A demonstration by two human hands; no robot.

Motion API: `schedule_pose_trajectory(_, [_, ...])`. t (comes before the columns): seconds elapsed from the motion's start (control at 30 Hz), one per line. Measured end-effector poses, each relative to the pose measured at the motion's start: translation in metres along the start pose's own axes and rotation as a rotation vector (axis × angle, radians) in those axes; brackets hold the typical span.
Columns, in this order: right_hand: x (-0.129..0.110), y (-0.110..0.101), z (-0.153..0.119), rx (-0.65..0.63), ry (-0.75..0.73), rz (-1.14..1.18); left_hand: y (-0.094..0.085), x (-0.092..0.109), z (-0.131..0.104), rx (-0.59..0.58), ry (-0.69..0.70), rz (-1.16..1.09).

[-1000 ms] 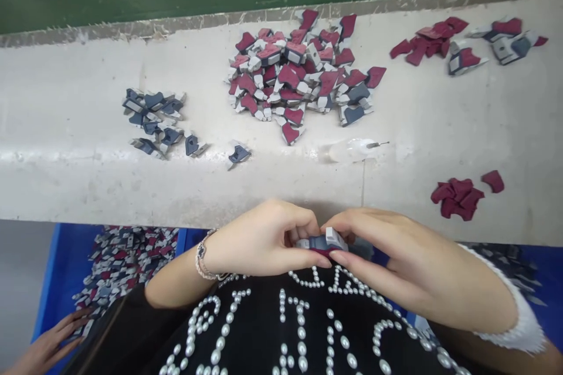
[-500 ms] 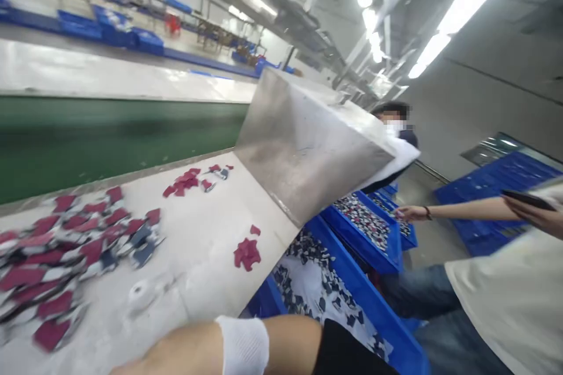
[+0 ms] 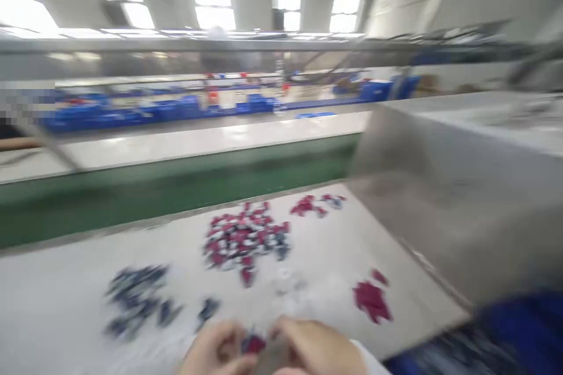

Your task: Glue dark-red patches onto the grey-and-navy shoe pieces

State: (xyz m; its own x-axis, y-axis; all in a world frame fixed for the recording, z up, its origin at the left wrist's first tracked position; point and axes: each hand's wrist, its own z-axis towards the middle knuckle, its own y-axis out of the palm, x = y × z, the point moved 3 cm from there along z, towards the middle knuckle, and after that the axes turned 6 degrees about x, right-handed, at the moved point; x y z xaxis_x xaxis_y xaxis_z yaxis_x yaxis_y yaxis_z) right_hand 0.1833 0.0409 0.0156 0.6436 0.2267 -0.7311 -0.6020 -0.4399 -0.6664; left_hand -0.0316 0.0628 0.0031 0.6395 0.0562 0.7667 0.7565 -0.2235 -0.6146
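Observation:
At the bottom edge, my left hand (image 3: pixel 217 348) and my right hand (image 3: pixel 314 347) are close together over the white table (image 3: pixel 308 275). Between their fingertips is a small dark-red and dark-blue piece (image 3: pixel 254 344), blurred, its kind unclear. The fingers of both hands are curled in around it. A greyish flat bit shows by my right fingertips. Beyond the hands lies a pile of dark-red and white pieces (image 3: pixel 240 234). To the left are dark-blue pieces (image 3: pixel 136 296); to the right, a small stack of dark-red pieces (image 3: pixel 372 299).
A slanted metal box or panel (image 3: pixel 440 187) stands along the table's right side. A green wall (image 3: pixel 176 176) runs behind the table. Blue bins (image 3: pixel 528 328) are at the lower right. Another person's arm (image 3: pixel 20 143) shows at the far left.
My view has swung left from the aisle and bins to the table. My right forearm, stretched across the front before, is drawn back, and both hands now meet over a small piece.

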Motion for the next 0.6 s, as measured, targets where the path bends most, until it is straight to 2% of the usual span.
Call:
schedule_pose_trajectory(0.1, [0.021, -0.014, 0.013, 0.064, 0.014, 0.004, -0.053, -0.001, 0.013, 0.24, 0.069, 0.099])
schedule_pose_trajectory(0.13, [0.029, -0.02, 0.016, 0.099, 0.043, -0.002, -0.066, 0.003, 0.024, 0.325, 0.114, 0.196])
schedule_pose_trajectory(0.2, [0.045, -0.029, 0.023, 0.178, 0.104, -0.01, -0.078, 0.013, 0.052, 0.383, 0.149, 0.27])
schedule_pose_trajectory(0.27, [0.056, -0.03, 0.032, 0.229, 0.133, 0.005, -0.078, 0.022, 0.081, 0.389, 0.189, 0.329])
schedule_pose_trajectory(0.4, [0.064, -0.018, 0.055, 0.224, 0.078, 0.076, -0.06, 0.027, 0.123, 0.385, 0.242, 0.437])
schedule_pose_trajectory(0.5, [0.064, -0.015, 0.061, 0.202, 0.054, 0.116, -0.05, 0.027, 0.136, 0.402, 0.244, 0.485])
schedule_pose_trajectory(0.6, [0.066, -0.018, 0.053, 0.175, 0.076, 0.141, -0.054, 0.029, 0.13, 0.399, 0.219, 0.483])
